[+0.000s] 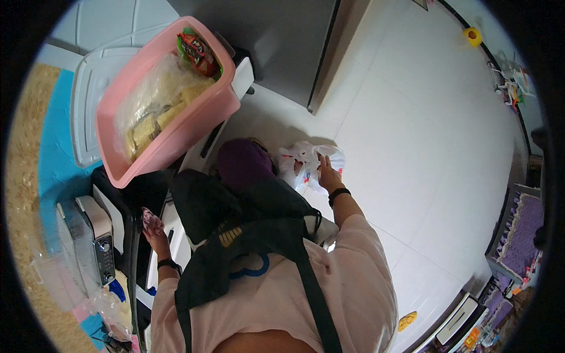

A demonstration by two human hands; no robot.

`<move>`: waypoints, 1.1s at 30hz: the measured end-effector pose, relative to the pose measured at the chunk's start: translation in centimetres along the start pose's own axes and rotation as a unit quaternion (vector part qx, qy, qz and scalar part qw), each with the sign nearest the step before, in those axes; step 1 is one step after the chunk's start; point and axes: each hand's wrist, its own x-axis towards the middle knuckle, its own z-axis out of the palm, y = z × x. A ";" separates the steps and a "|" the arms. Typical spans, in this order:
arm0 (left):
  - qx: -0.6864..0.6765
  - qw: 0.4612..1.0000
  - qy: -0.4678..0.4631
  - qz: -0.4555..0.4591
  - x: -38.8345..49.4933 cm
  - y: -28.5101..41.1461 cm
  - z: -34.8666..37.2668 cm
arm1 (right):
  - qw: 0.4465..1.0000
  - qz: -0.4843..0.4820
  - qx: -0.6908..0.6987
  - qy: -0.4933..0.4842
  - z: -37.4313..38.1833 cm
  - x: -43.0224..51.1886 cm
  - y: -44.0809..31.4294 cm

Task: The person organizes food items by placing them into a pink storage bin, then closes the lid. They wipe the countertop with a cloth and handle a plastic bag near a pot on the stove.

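My left hand (pixel 155 238) grips a crumpled pink cloth (pixel 151 219) beside the edge of a black-topped cabinet (pixel 140 260). My right hand (pixel 330 176) reaches down to a white plastic carrier bag (pixel 291 170) on the tiled floor. Its fingers lie against the bag; whether they pinch the plastic is not clear. The bag bears red and blue print, and its contents are mostly hidden. Between my arms hangs a dark green apron (pixel 273 238). Ahead on the left stands a pink plastic tub (pixel 198 132) holding a clear bag of yellowish blocks (pixel 145 132) and a red food packet (pixel 196 53).
A white lid (pixel 88 106) lies behind the tub. An appliance with knobs (pixel 99 242) stands on the left. A grey door panel (pixel 273 39) rises ahead. On the white floor tiles (pixel 423 132) lies a yellow cloth-like item (pixel 407 321). Purple-covered furniture (pixel 521 229) is at right.
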 end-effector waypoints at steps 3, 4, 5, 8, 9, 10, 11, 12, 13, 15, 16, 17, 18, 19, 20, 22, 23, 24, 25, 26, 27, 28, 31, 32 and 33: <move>-0.048 0.998 0.011 -0.025 -0.5 -0.4 -0.4 | 0.998 -0.041 0.045 0.015 1.2 2.1 0.3; -0.160 0.985 -0.007 -0.067 -0.6 -0.6 -0.4 | 0.998 -0.029 0.054 -0.022 1.6 2.7 0.4; -0.264 0.958 -0.019 -0.108 -0.7 -0.8 -0.5 | 0.996 -0.011 0.062 -0.066 2.0 3.4 0.5; -0.343 0.929 -0.049 -0.129 -0.6 -1.3 -0.2 | 0.980 0.041 0.132 -0.146 3.0 3.9 0.7; -0.216 0.972 -0.050 -0.076 -0.7 -1.5 0.1 | 0.973 0.076 0.151 -0.159 3.2 3.7 0.7; -0.087 0.995 -0.049 -0.020 -0.7 -1.6 0.5 | 0.986 0.051 0.128 -0.097 3.3 3.3 0.6; 0.044 0.997 -0.046 0.036 -0.7 -1.8 1.0 | 0.994 0.045 0.094 -0.028 3.4 2.7 0.5; 0.174 0.980 -0.043 0.092 -0.8 -2.0 1.7 | 0.997 0.051 0.054 0.017 3.3 2.2 0.4; 0.153 0.983 -0.044 0.088 -1.0 -2.2 2.4 | 0.996 0.061 0.056 0.024 3.1 1.8 0.4; -0.204 0.977 -0.051 -0.037 -1.4 -2.6 4.4 | 0.993 0.106 0.049 -0.012 2.6 1.5 0.4; -0.308 0.948 -0.056 -0.066 -1.5 -3.1 5.1 | 0.990 0.110 0.078 -0.051 2.4 1.5 0.6; -0.407 0.907 -0.055 -0.096 -1.7 -3.4 5.8 | 0.984 0.113 0.107 -0.090 2.3 1.8 0.8; -0.370 0.925 -0.058 -0.062 -1.7 -3.8 6.1 | 0.975 0.124 0.131 -0.130 2.4 2.3 1.0; -0.367 0.927 -0.053 -0.051 -1.7 -3.7 6.3 | 0.977 0.095 0.140 -0.134 2.6 2.8 1.3; -0.365 0.929 -0.047 -0.039 -1.6 -3.7 6.2 | 0.977 0.075 0.143 -0.139 3.1 3.3 1.6; -0.458 0.885 -0.031 -0.076 -1.2 -3.0 5.4 | 0.981 0.047 0.137 -0.132 4.6 4.5 2.0; -0.515 0.850 -0.022 -0.104 -0.9 -2.3 4.7 | 0.984 0.039 0.128 -0.121 5.5 5.2 2.0; -0.593 0.791 -0.019 -0.149 -0.6 -1.7 4.0 | 0.987 0.031 0.118 -0.108 6.3 5.8 2.2; -0.665 0.721 -0.015 -0.193 -0.3 -1.0 3.4 | 0.984 0.048 0.122 -0.124 7.0 6.4 2.4; -0.729 0.643 -0.012 -0.233 -0.1 -0.6 3.0 | 0.980 0.065 0.127 -0.140 7.6 6.8 2.6; -0.786 0.557 -0.012 -0.267 0.1 -0.4 2.8 | 0.976 0.082 0.131 -0.156 8.0 7.3 2.8; -0.854 0.429 0.001 -0.294 0.1 -0.4 2.7 | 0.971 0.099 0.135 -0.172 8.4 7.6 3.0; -0.583 0.787 -0.095 -0.179 -0.7 -1.8 3.7 | 0.937 0.191 0.202 -0.212 9.0 8.1 3.1; -0.363 0.909 -0.143 -0.148 -1.2 -2.5 4.2 | 0.908 0.245 0.260 -0.217 9.0 8.2 3.0; -0.251 0.944 -0.178 -0.122 -1.7 -3.3 4.7 | 0.874 0.298 0.316 -0.219 8.8 8.1 2.8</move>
